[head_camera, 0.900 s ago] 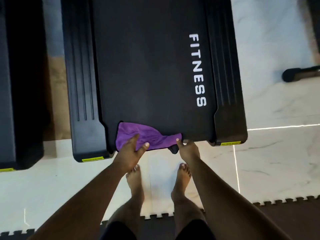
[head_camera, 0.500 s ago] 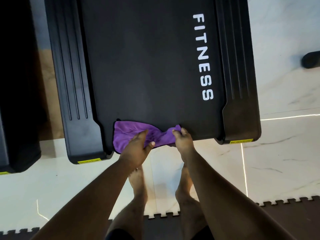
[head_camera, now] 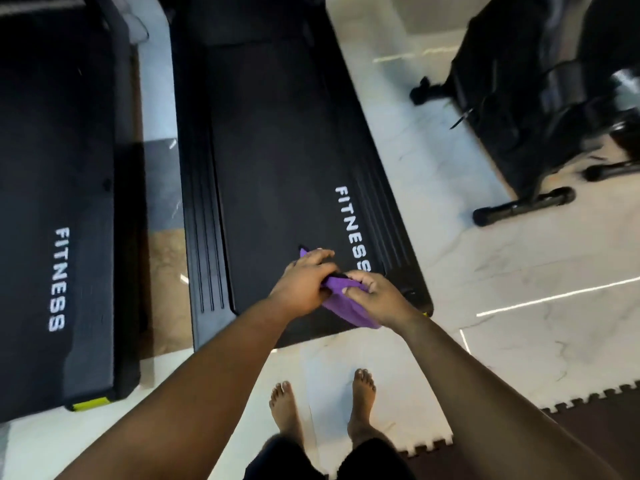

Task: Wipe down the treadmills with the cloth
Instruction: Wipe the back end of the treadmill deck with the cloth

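Now I see one treadmill at far left, a second beside it. Over that second belt's near end, my left hand and right hand both grip the bunched purple cloth; an exercise machine stands right.

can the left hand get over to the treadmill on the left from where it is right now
Probably not without a step sideways. The left hand grips the purple cloth together with the right hand above the middle treadmill. The left treadmill lies beyond a strip of floor; nothing blocks the path.
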Tool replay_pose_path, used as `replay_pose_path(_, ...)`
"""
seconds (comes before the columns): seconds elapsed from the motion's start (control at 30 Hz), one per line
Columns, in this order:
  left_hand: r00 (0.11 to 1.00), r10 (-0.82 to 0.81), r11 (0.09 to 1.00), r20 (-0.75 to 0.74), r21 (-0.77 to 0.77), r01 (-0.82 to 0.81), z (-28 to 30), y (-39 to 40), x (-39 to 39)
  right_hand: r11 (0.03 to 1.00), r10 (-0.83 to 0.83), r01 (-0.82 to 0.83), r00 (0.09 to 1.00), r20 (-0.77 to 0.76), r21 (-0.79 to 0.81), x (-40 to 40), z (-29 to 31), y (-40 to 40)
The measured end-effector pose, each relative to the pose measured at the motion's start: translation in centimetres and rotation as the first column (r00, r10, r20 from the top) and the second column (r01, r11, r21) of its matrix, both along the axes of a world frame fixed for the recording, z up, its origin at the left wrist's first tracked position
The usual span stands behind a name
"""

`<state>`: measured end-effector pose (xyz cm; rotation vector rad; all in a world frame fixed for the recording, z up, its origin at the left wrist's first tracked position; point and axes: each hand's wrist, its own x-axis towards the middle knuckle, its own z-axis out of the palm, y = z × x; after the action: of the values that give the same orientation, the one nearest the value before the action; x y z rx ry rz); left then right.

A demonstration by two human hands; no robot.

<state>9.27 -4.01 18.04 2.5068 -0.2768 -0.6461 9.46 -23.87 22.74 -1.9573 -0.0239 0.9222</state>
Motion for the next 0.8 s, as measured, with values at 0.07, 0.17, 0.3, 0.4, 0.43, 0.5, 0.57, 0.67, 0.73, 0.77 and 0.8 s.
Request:
replay_pose_path(0.07,0.993,-0.059,0.997,0.101,0.064,0.053,5.5,0.0,-0.1,0.996,-0.088,0.089,0.986,0.139,-0.001,-0.5,5.7,-1.9)
replay_pose_path(0.17,0.984,-0.084,0.988,0.155,0.145,0.061,12.0,0.5,-0.9,0.967,-0.249,0.252,0.919,0.306,0.029,-1.3,13.2,-5.6)
replay_pose_path(0.3,0.986,0.146,0.987,0.077,-0.073,-0.140,19.1,-0.8,-1.6,0.894,-0.431,0.441,0.804,0.409,0.074,-2.3,20.4,-11.4)
replay_pose_path(0.4,0.953,0.296,0.919,0.072,-0.294,-0.263,23.8,-4.6,-2.0,0.865,-0.458,0.499,0.738,0.497,0.056,-2.7,23.2,-14.8)
replay_pose_path(0.43,0.936,0.345,0.887,0.077,-0.353,-0.298,25.0,-5.9,-2.1,0.844,-0.477,0.535,0.709,0.519,0.044,-2.7,23.6,-15.5)
replay_pose_path(0.5,0.889,0.454,0.793,0.055,-0.480,-0.375,27.0,-9.6,-3.0,0.796,-0.536,0.599,0.636,0.555,0.083,-3.5,24.5,-17.3)
replay_pose_path(0.57,0.835,0.548,0.660,-0.051,-0.587,-0.469,28.5,-13.3,-3.9,0.774,-0.590,0.613,0.605,0.535,0.160,-4.2,25.0,-18.6)
replay_pose_path(0.67,0.800,0.568,0.507,-0.192,-0.684,-0.525,30.3,-18.6,-5.1,0.795,-0.604,0.534,0.649,0.462,0.289,-5.5,26.0,-19.8)
replay_pose_path(0.73,0.804,0.544,0.461,-0.242,-0.715,-0.526,31.2,-22.4,-5.9,0.816,-0.578,0.477,0.676,0.457,0.325,-6.0,26.2,-21.0)
replay_pose_path(0.77,0.819,0.515,0.456,-0.253,-0.728,-0.512,31.5,-24.0,-6.3,0.828,-0.561,0.458,0.686,0.463,0.325,-6.2,26.4,-21.4)
replay_pose_path(0.8,0.837,0.489,0.464,-0.247,-0.739,-0.489,31.7,-25.6,-6.5,0.837,-0.547,0.442,0.699,0.460,0.323,-6.4,26.7,-22.1)
